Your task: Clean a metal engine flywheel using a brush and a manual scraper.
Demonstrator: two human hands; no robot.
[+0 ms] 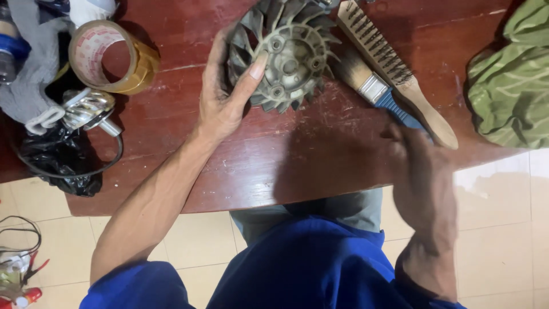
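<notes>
From the head camera, the left hand (224,97) grips a grey finned fan wheel (286,54) at its left rim, thumb pressed on the hub face, holding it tilted on the dark red tabletop (274,166) near its far side. The right hand (420,171) is blurred but closes around the blue handle of a paintbrush (372,86), whose bristles lie just beside the wheel's lower right fins. Brushing well likely calls for a firm left grip and short strokes along the fins. A wire brush (394,63) lies touching the paintbrush on its far side, crowding that flank. A tape roll (111,57) sits well to the left and a green cloth (512,86) to the right; bare tabletop stays open towards the near edge.
</notes>
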